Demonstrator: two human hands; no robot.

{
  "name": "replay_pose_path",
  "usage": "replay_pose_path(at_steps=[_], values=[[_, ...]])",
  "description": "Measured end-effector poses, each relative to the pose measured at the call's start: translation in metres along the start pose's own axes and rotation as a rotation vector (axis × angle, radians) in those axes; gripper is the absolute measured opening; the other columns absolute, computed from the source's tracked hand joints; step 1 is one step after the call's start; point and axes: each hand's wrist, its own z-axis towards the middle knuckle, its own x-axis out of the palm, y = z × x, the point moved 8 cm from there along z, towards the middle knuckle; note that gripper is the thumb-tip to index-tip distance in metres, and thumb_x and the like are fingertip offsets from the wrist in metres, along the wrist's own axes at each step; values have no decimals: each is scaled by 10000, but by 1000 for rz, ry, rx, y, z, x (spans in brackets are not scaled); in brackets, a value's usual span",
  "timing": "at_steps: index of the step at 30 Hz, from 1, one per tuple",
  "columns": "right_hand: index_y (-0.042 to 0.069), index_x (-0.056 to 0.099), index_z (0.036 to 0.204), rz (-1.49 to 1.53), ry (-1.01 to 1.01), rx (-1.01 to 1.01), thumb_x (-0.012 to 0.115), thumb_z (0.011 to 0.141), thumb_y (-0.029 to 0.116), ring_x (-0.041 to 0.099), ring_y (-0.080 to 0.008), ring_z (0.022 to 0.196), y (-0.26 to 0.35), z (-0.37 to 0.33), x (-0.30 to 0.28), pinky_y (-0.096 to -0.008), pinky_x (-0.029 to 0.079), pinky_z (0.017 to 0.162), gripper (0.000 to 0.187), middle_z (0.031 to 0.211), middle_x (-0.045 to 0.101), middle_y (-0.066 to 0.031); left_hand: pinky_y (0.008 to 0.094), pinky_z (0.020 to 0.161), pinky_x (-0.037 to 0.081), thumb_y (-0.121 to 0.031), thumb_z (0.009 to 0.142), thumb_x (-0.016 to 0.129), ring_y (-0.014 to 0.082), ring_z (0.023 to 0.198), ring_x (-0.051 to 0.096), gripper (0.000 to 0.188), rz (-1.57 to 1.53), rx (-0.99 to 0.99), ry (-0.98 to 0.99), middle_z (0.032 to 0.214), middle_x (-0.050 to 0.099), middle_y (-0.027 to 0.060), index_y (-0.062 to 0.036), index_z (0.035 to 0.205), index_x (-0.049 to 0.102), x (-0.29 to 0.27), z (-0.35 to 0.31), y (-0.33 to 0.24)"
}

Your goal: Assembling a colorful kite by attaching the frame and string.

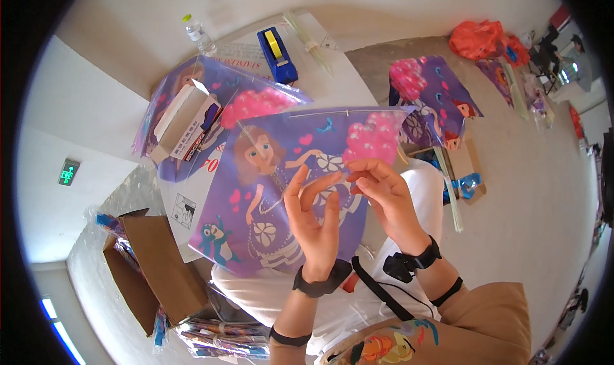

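Note:
A purple kite (246, 192) printed with a cartoon princess, pink balloons and a small blue animal lies over my lap and the table's near edge. A thin rod runs along its top edge. Above the kite's middle, my left hand (314, 227) has its fingers curved and apart, with nothing visible in it. Just to its right, my right hand (388, 202) has thumb and fingertips pinched together near the pink balloons. Whatever lies between those fingertips is too small to make out. Both wrists wear dark bands.
The table (345, 77) holds a blue tape dispenser (277, 55), a water bottle (200, 35), pale thin rods (307, 42) and an opened white box (182, 122) on another printed sheet. A cardboard carton (163, 262) stands at left. More printed sheets (435, 96) lie at right beside an open box (473, 166).

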Motion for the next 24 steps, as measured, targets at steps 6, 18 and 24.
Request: replay_pose_path(at_steps=[6,18,24], values=[[28,613,1084,-59,49,-23,634,923,122,545,-99,1040,4,-17,11,-253,435,882,187,1164,583,-33,333,981,428,136,833,553,211,1097,601,588,45,73,21,1122,648,151,0,1367,349,2,-18,-7],[37,598,913,-303,11,-397,642,893,62,491,-201,1128,45,-69,21,-341,379,966,55,1127,527,-76,294,824,436,51,825,638,170,914,575,365,257,158,-188,923,641,60,5,1176,552,-37,-47,-51],[190,698,1004,-1275,81,-1096,727,730,54,546,-260,1092,70,-115,59,-373,418,874,307,1149,606,-38,216,588,414,-43,865,676,79,687,524,85,-135,-237,112,912,651,49,1,937,662,-25,-74,-49]])
